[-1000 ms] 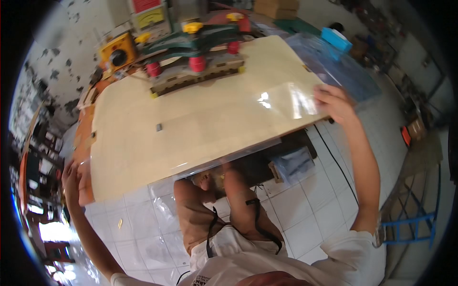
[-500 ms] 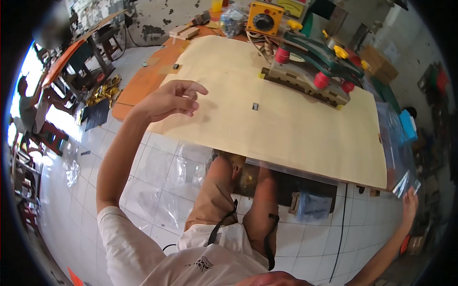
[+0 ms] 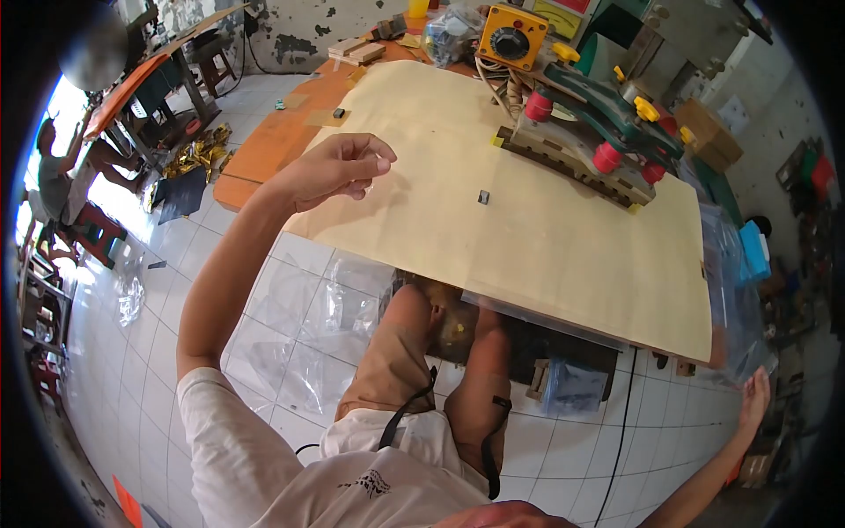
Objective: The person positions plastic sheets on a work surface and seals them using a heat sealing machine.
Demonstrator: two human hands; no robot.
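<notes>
My left hand (image 3: 339,172) hovers above the left part of a large cream-coloured board (image 3: 563,238). Its fingers are loosely curled, and I see nothing held in it. Far to the right, beyond the board's corner, my right hand (image 3: 754,396) has its fingertips closed on the edge of a clear plastic sheet (image 3: 735,339). That plastic lies along the board's right side, partly bunched. A small dark metal piece (image 3: 484,197) sits near the middle of the board. Another small dark block (image 3: 339,113) rests at the left edge, on brown tape.
A green press with red and yellow knobs (image 3: 607,123) stands over the board's back right. Behind are a yellow dial box (image 3: 512,37) and a stuffed plastic bag (image 3: 453,35). Clear plastic (image 3: 339,312) lies on the tiles. Another person (image 3: 62,172) sits far left.
My right hand and the plastic's corner have shifted slightly downward. My left hand has moved a little right and up, its thumb now closer to the index finger. The view has tilted slightly.
</notes>
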